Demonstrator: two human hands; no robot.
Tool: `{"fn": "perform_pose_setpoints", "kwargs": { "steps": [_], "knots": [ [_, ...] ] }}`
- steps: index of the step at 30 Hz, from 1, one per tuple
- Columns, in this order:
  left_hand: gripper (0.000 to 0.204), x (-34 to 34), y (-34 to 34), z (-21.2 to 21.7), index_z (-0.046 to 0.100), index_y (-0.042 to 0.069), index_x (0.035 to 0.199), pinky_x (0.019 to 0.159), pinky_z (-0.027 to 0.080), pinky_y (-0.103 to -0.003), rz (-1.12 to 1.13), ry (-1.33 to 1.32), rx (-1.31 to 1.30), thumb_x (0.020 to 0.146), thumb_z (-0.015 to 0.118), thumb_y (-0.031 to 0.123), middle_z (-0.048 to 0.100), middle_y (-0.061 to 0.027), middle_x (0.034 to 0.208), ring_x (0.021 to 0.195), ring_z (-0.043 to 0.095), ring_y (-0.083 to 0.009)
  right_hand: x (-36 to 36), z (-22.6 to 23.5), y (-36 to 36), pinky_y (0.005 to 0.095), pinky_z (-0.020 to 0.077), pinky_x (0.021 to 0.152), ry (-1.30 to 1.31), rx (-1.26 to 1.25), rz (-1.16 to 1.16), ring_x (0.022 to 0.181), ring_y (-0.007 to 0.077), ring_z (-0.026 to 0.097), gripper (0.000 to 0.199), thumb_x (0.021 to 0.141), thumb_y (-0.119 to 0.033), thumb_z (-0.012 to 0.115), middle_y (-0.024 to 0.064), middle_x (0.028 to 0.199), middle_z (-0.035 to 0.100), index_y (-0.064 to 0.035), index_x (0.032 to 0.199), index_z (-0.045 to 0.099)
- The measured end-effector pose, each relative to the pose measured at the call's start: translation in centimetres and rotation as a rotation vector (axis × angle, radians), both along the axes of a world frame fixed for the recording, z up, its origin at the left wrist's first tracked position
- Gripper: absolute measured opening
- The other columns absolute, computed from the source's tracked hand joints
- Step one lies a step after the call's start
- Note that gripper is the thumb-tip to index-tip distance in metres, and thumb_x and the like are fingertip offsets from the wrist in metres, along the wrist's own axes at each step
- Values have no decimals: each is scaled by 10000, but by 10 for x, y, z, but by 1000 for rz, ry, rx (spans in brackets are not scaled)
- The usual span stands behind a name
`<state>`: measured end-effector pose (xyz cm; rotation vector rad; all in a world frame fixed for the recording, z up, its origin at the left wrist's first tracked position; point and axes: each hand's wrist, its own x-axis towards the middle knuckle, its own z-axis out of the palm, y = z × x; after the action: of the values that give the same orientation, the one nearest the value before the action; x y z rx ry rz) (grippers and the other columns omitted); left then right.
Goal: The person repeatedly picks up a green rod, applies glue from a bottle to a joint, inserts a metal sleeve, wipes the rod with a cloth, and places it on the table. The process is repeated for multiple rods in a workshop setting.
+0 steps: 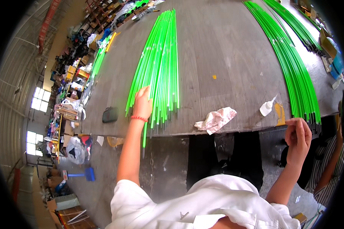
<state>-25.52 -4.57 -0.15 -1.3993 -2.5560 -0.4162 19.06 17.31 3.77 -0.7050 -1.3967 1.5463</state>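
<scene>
A fanned bundle of long, thin green rods (160, 57) with dark near ends lies on the grey table, left of centre. My left hand (142, 104), with a red beaded bracelet at the wrist, is closed on a green rod (144, 134) at the bundle's near left side; that rod sticks out past the table edge. My right hand (299, 135) is raised at the front edge, beside the dark ends of a second bundle of green rods (294, 68). Its fingers are curled in, and whatever they may hold is hidden.
A crumpled, stained white cloth (216, 120) and a small white nozzle bottle (267, 107) lie near the front edge. A dark case (110, 115) is left of my arm. More green rods (294, 24) lie far right. A person in striped clothing (325, 168) is at the right.
</scene>
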Motion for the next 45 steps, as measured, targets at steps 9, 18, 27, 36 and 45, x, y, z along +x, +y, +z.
{"fn": "perform_pose_setpoints", "kwargs": {
  "steps": [9,18,27,36,45],
  "knots": [
    [432,-40,18,-33,543,142,1219,958,371,-420,28,156,-177,796,584,65,485,-76,1299,1162,442,-265,17,-11,13,193,246,439,-306,152,-180,483,37,384,245,925,-190,482,-17,559,451,7,862,614],
    [349,41,-8,-7,566,63,1147,1005,305,-417,-99,-15,-65,799,583,90,476,-125,1263,1179,402,-313,13,-60,67,387,481,695,-1328,713,-569,824,276,588,230,752,-212,653,111,843,594,-31,858,559],
    [374,74,-23,-17,557,75,1145,989,303,-448,-8,51,-146,778,624,104,432,-143,1300,1198,385,-327,4,-84,82,372,503,617,-1477,604,-581,734,273,623,153,720,-188,618,106,749,623,-59,741,539],
    [298,74,-2,-26,595,20,1060,790,460,-384,81,34,-44,767,632,62,541,-139,1037,924,549,-326,8,-57,75,439,480,621,-1408,559,-444,688,351,609,207,645,-218,635,155,687,615,-21,680,582],
    [335,79,6,-11,574,45,1109,764,479,-404,91,142,30,786,629,115,531,-154,1136,948,560,-326,34,-16,52,295,301,457,-890,499,-483,459,150,374,220,738,-108,609,52,515,388,-10,620,450]
  ]
}}
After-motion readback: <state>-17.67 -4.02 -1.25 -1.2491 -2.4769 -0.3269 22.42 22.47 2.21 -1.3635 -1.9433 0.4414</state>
